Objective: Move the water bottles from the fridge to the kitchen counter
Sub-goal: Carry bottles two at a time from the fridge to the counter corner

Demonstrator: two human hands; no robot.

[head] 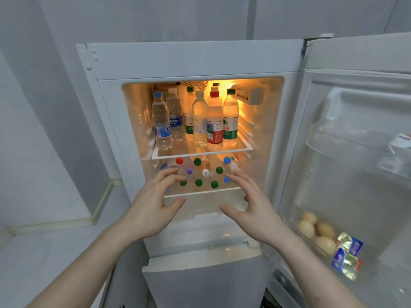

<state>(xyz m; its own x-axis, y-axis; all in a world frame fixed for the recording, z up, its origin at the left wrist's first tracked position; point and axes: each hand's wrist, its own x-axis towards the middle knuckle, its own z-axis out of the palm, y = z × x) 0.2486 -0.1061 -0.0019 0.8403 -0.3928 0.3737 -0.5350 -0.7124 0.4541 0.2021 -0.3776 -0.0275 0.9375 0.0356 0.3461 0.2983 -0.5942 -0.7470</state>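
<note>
Both hands, left hand (pixel 153 207) and right hand (pixel 251 207), were spread and empty at the fridge's (pixel 200 61) lower shelf, where the water bottles (pixel 200 174) stood packed. Full ones probably felt heavy and slick, so grabbing mid-body looked safest.

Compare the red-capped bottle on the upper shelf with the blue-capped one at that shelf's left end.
The red-capped bottle carries a red and white label; the blue-capped bottle carries a blue one. The red-capped bottle stands mid-shelf, packed among other bottles; the blue-capped bottle stands at the left front, beside the fridge wall. Both are upright, clear, capped, and not touched by either hand.
</note>
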